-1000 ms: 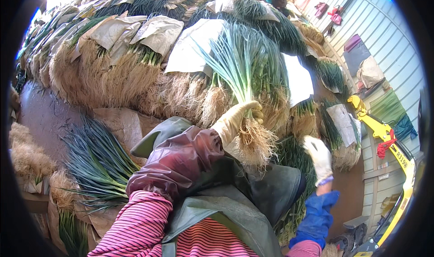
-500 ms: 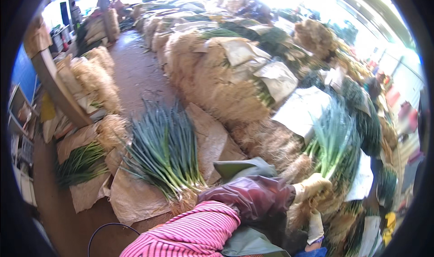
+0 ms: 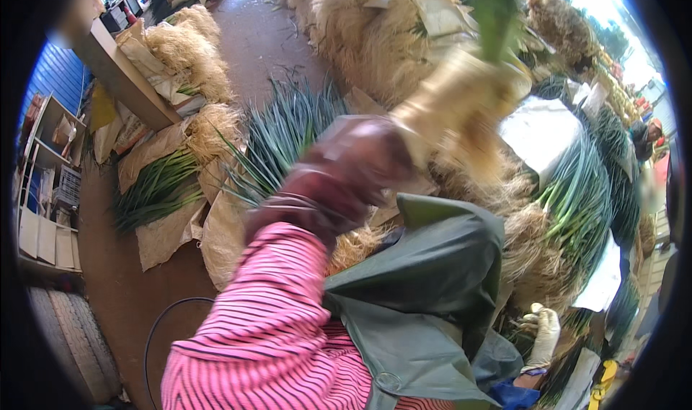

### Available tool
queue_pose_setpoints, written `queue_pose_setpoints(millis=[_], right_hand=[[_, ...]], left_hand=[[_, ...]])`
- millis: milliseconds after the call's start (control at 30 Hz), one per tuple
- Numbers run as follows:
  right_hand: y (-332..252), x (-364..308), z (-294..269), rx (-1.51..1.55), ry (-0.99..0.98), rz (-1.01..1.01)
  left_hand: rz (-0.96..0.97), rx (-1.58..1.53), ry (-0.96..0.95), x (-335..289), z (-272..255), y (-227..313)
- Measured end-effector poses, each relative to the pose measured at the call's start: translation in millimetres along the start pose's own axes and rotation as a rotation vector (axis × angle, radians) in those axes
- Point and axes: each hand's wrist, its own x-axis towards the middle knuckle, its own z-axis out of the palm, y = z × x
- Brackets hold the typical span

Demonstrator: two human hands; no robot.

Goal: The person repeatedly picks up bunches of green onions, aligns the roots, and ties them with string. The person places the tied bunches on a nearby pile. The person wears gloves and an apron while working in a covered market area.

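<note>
- Cream cloth, smeared by motion, covered the left hand (image 3: pixel 465 93), which was closed around a bunch of green onions (image 3: pixel 495 21); the blur hid how each finger lay, but the grip was clamped together on the stems.
- The bunch stood roughly upright in that fist, its leaves running past the top edge of the view and its tan roots (image 3: pixel 479 147) hanging blurred below the glove.
- The right hand (image 3: pixel 544 332), in a pale glove, was low at the right, fingers partly bent and a little apart; whether they touched the roots just beside them, I cannot tell.
- A maroon oversleeve (image 3: pixel 342 172) and a pink striped sleeve (image 3: pixel 252 323) covered the left arm, which reached up across the picture.
- Below the raised bunch, a dark green apron (image 3: pixel 432 266) was draped over the person's lap.
- A pile of green onions (image 3: pixel 295 125) spread out to the left, behind the oversleeve.
- To the right, more onions (image 3: pixel 584 186) lay beside a white sheet (image 3: pixel 542 132), well apart from that pile.
</note>
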Motion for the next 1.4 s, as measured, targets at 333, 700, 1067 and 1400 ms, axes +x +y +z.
queue_pose_setpoints(millis=[333,700,1067,1400], right_hand=[[-36.1,-3.6,-12.8,-0.096,-0.059,-0.096],[-31.3,85.8,-48.0,0.154,0.134,-0.144],[64.8,159.9,-138.9,0.128,0.271,0.158],[103.0,158.0,-167.1,0.141,0.360,0.331]], left_hand=[[-0.676,0.196,0.834,-217.7,-171.4,-87.7],[-0.807,0.197,1.141,-326.1,-235.2,-257.4],[-0.377,0.424,1.281,-325.6,-223.8,-169.8],[-0.658,0.563,1.043,-343.8,-187.1,-171.4]])
